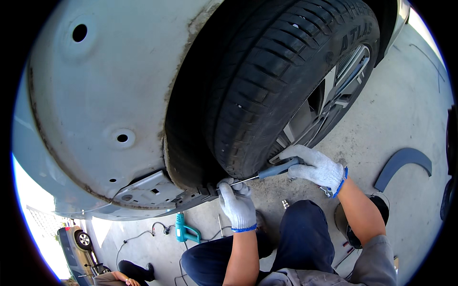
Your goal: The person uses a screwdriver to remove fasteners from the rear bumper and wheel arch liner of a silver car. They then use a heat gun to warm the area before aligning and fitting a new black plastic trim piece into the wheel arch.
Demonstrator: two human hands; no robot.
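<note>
A screwdriver (281,168) with a grey-blue handle and a metal shaft slants below the tyre (286,71). My right hand (317,167), in a white knit glove with a blue cuff, is closed on the handle's end. Around the shaft's tip, at the lower edge of the wheel arch (174,178), curl the fingers of my left hand (237,206), gloved the same way. What those fingers pinch is hidden, and so is the very tip. Beside them runs a dark strip (207,190) along the arch edge.
The pale car body panel (105,95) fills the upper left. On the concrete floor lie a teal heat gun (186,231) with a cord and a curved grey trim piece (403,164). A dark bucket (341,219) stands beside my right forearm. Another person (129,276) is at lower left.
</note>
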